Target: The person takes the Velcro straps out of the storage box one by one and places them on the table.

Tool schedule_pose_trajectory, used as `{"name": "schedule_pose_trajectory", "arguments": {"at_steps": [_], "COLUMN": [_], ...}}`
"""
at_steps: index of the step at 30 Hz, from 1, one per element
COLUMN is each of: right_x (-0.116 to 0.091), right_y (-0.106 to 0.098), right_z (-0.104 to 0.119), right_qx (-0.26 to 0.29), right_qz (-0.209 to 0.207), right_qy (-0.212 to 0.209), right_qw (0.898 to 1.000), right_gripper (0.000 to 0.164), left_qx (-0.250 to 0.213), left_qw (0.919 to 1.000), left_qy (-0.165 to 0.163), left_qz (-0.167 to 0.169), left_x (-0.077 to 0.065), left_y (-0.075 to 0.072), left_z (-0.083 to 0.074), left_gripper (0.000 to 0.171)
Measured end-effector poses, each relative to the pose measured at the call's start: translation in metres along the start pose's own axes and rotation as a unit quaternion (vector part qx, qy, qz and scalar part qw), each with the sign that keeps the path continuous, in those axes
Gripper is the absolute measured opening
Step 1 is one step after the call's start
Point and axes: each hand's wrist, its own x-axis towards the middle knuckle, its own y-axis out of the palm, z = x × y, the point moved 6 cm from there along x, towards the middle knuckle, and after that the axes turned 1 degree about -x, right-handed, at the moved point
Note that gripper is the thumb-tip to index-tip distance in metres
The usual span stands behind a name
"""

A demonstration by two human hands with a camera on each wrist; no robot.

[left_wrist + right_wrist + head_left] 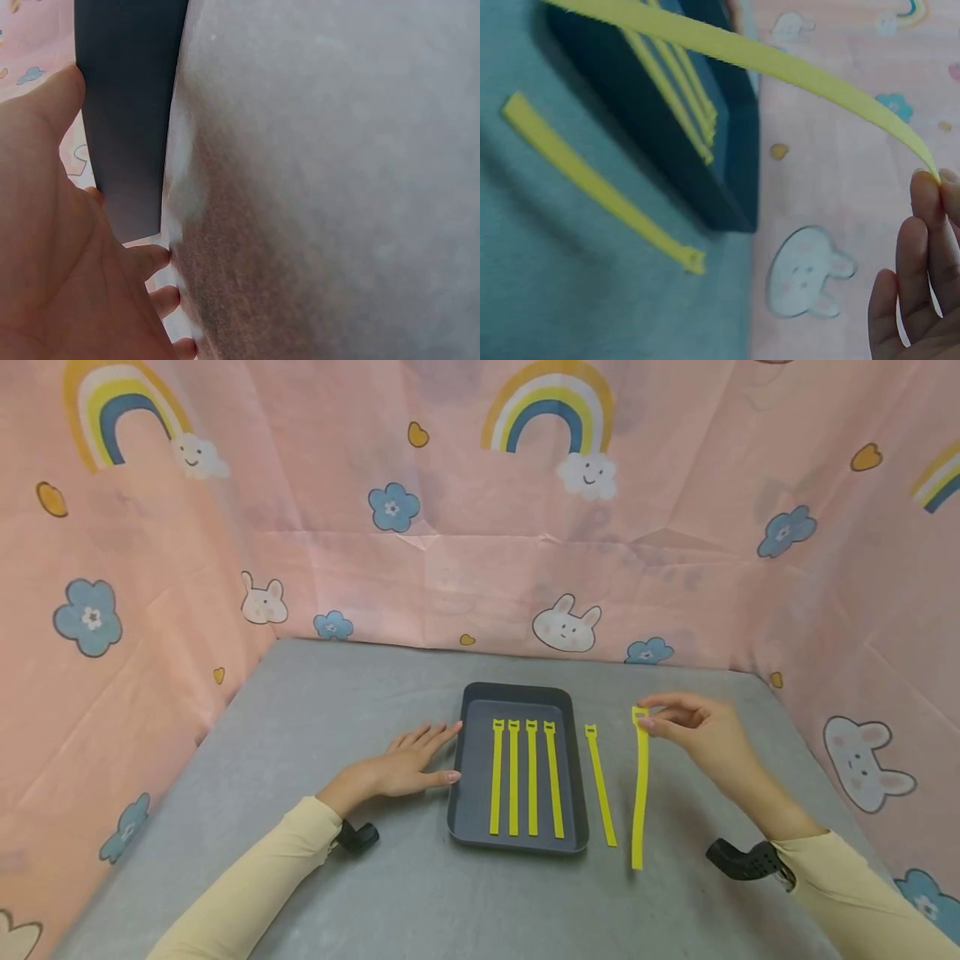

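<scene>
Holding four straps (522, 777), tray (517, 692)

Two bare hands, left hand (408, 768) and right hand (701, 731), with pale pink nails. Long pale-yellow sleeves (255, 877) cover both forearms to the wrist. A black camera mount (750, 860) sits under each wrist, the right one perforated.
</scene>
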Motion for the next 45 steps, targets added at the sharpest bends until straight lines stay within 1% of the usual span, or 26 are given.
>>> {"name": "schedule_pose_trajectory", "arguments": {"at_steps": [3,9,16,21,23,32,39,45], "right_x": [0.001,0.009,0.026,0.041,0.046,0.066,0.072,0.075], "right_y": [0.005,0.016,0.029,0.035,0.037,0.049,0.056,0.062], "right_z": [-0.016,-0.042,-0.063,-0.076,-0.080,-0.094,-0.096,-0.100], "right_qx": [-0.008,0.005,-0.006,-0.017,-0.022,-0.033,-0.038,-0.036], "right_qz": [0.011,0.019,0.013,0.013,0.014,0.015,0.022,0.031], "right_qy": [0.011,0.023,0.011,0.020,0.020,-0.011,-0.013,-0.030], "right_qw": [1.000,1.000,1.000,1.000,0.999,0.999,0.999,0.998], "right_gripper": [0.044,0.045,0.046,0.046,0.046,0.035,0.033,0.027], "left_qx": [-0.002,-0.001,-0.005,-0.002,-0.001,-0.003,-0.003,-0.001], "left_qw": [1.0000,1.0000,1.0000,1.0000,1.0000,1.0000,1.0000,1.0000], "left_qy": [0.001,0.001,0.001,0.001,0.002,0.001,0.000,0.000], "left_qz": [0.000,0.000,0.002,0.000,-0.001,0.003,0.002,0.002], "left_x": [0.000,0.000,-0.001,0.000,0.000,-0.001,-0.001,0.001], "left_y": [0.000,0.000,0.001,0.000,0.000,-0.001,-0.001,0.000], "left_z": [0.001,0.002,0.001,0.001,0.001,0.000,0.000,0.002], "left_gripper": [0.085,0.084,0.085,0.085,0.085,0.085,0.085,0.085]}}
